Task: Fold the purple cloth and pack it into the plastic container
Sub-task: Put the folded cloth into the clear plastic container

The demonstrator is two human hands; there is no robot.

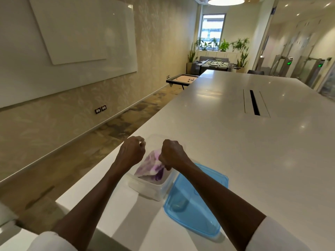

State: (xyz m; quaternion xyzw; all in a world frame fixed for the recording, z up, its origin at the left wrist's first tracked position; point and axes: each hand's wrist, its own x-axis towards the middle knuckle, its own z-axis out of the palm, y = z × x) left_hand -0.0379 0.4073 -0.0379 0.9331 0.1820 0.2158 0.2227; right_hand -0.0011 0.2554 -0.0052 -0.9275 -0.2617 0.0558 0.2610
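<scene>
A purple and white cloth (151, 168) lies bunched inside a clear plastic container (145, 189) near the table's left edge. My right hand (172, 153) is curled over the container, its fingers pinching the cloth's right side. My left hand (131, 151) hovers over the container's left rim with its fingers closed; I cannot see anything in it. Both hands hide the far part of the container.
A blue lid (195, 201) lies flat on the white table (253, 142), touching the container's right side. A dark cable slot (254, 102) runs along the table's middle. The floor drops away past the table's left edge (101, 163).
</scene>
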